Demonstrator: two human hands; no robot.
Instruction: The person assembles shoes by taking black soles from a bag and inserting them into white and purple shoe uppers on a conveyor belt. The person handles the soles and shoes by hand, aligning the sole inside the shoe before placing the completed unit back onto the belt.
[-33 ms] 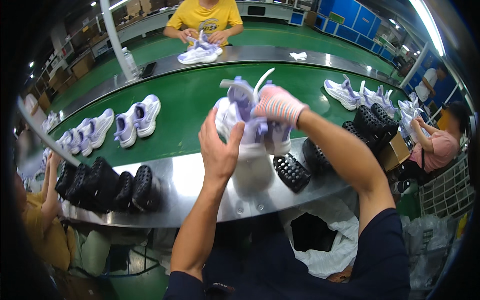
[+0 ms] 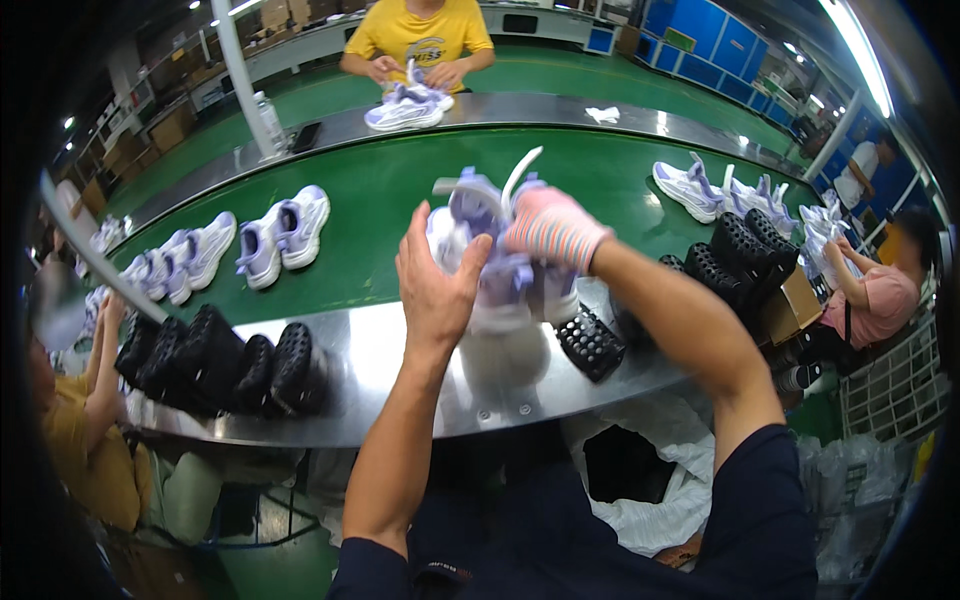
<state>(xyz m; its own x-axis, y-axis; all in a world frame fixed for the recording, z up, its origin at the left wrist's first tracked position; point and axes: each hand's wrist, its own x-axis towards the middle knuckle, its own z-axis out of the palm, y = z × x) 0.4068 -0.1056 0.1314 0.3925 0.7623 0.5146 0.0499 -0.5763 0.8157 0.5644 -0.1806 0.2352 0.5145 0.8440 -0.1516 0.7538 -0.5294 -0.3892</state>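
A pair of white and lavender sneakers (image 2: 503,285) stands upright before me at the near edge of the belt, slightly blurred. My left hand (image 2: 437,285), bare, wraps round the left sneaker's side, thumb toward me. On my right hand (image 2: 556,222) is a pink knit glove with coloured stripes; its fingers close on the upper part of the right sneaker, near the opening, and its fingertips are hidden. Pale tongues stick up above the shoes. Just right of the sneakers, a black perforated shoe form (image 2: 590,342) lies on the metal ledge (image 2: 400,385).
Black perforated forms (image 2: 210,360) stand at left on the ledge; more (image 2: 745,255) are piled at right by a cardboard box (image 2: 793,305). Other sneakers (image 2: 283,237) rest on the green belt (image 2: 390,210). A person in yellow (image 2: 420,45) handles sneakers opposite; others sit at both sides.
The sneakers have come slightly nearer to me, with both hands keeping their hold. The whole view has shifted a little.
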